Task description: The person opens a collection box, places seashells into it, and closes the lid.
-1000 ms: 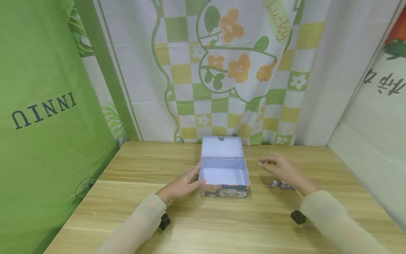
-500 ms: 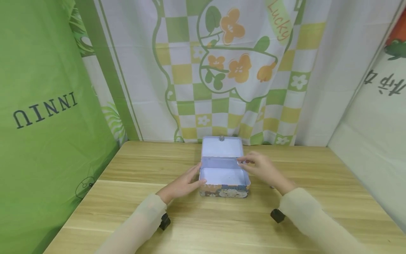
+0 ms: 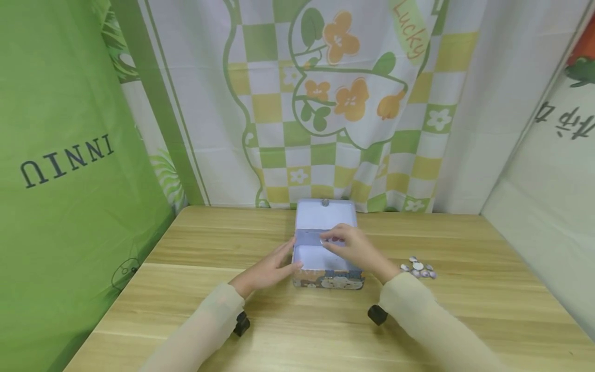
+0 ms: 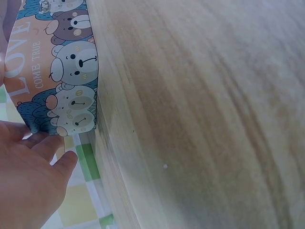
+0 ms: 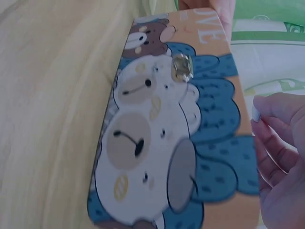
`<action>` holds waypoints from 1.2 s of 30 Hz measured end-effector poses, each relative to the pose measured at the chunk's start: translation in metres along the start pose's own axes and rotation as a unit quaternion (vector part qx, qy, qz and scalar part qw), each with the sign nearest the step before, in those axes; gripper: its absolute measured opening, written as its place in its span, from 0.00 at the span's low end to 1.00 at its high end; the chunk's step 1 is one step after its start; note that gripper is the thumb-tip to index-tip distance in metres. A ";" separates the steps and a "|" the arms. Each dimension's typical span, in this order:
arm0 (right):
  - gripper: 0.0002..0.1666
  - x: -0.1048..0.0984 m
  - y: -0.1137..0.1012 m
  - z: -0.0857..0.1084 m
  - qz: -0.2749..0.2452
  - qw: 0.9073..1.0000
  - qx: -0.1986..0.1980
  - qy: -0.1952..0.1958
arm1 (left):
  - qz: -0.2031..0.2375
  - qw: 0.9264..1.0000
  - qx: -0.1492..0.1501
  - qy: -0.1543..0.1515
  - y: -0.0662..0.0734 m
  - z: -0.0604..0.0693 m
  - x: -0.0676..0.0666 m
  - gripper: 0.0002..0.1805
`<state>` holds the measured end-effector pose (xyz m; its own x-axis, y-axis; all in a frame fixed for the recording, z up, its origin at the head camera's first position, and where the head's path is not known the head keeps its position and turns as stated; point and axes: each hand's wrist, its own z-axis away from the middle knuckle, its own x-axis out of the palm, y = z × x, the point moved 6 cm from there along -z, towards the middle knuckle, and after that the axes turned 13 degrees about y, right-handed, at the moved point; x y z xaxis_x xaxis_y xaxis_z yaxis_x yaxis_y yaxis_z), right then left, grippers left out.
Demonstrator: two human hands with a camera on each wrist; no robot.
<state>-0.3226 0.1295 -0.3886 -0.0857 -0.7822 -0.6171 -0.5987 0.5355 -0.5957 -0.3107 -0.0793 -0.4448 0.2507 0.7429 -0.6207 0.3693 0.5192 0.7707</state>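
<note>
A tin box (image 3: 328,279) printed with cartoon bears stands on the table with its lid (image 3: 325,214) tipped back. My left hand (image 3: 265,268) holds its left side, with the fingers along the outer wall and the thumb at the front rim. In the left wrist view, several fingers touch the box's end. My right hand (image 3: 355,248) is over the box's pale interior. Its thumb and forefinger pinch a small white disc-like piece (image 5: 256,114), mostly hidden by the fingertips. Several small round pieces (image 3: 418,266), white and purplish, lie in a cluster right of the box.
The wooden table (image 3: 209,237) extends around the box. A patterned curtain (image 3: 279,155) hangs just behind the lid. Green cloth (image 3: 69,232) borders the left, pale cloth (image 3: 548,206) the right. A black wrist camera (image 3: 377,314) sits below the right sleeve.
My right hand has moved left from beside the cluster to over the box, with the small disc between its fingertips. The cluster is now uncovered. The left hand and box stay put.
</note>
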 end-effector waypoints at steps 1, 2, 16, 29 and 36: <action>0.15 0.003 0.000 -0.001 -0.003 1.000 0.003 -0.004 | 0.001 1.000 -0.001 -0.001 0.000 0.000 0.000 0.44; 0.15 0.006 0.000 -0.002 -0.007 1.000 0.006 -0.008 | 0.001 1.000 -0.001 -0.001 0.000 0.000 0.000 0.44; 0.15 0.033 0.003 -0.003 0.012 0.999 0.014 -0.043 | -0.006 1.000 -0.003 -0.001 -0.001 0.001 0.001 0.44; 0.17 0.036 0.006 -0.003 0.022 0.998 0.031 -0.056 | 0.002 1.000 0.000 -0.003 -0.001 0.001 0.000 0.44; 0.16 0.029 0.001 -0.002 0.010 0.999 0.012 -0.048 | 0.001 1.000 0.000 0.001 0.000 0.001 0.000 0.43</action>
<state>-0.3273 0.1066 -0.4057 -0.0194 -0.7379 -0.6746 -0.5779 0.5589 -0.5947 -0.3095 -0.0801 -0.4453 0.2493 0.7448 -0.6189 0.3683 0.5182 0.7719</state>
